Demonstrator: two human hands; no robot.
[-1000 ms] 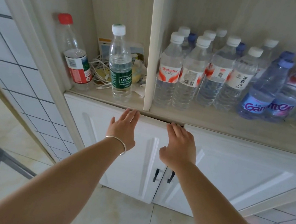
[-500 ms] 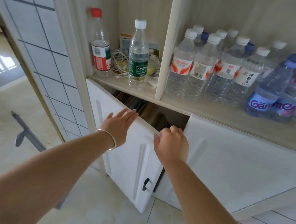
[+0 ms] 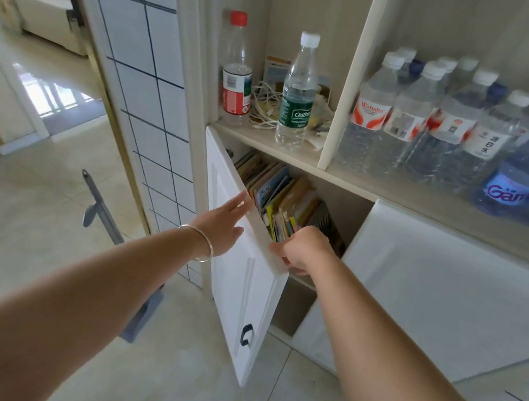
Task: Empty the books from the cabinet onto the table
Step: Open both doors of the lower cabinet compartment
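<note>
The row of thin, colourful paperback books (image 3: 282, 199) stands upright and leaning in the lower cabinet compartment, just under the pale wooden shelf (image 3: 301, 157) that carries plastic water bottles (image 3: 411, 119). Their spines and top edges face outward and up, running back into the compartment. The right hand (image 3: 300, 251) is nearer, curled over the top corner of the white panelled cabinet door (image 3: 242, 287), just in front of the books; the left hand (image 3: 223, 225) lies flat and spread against the door's outer face
</note>
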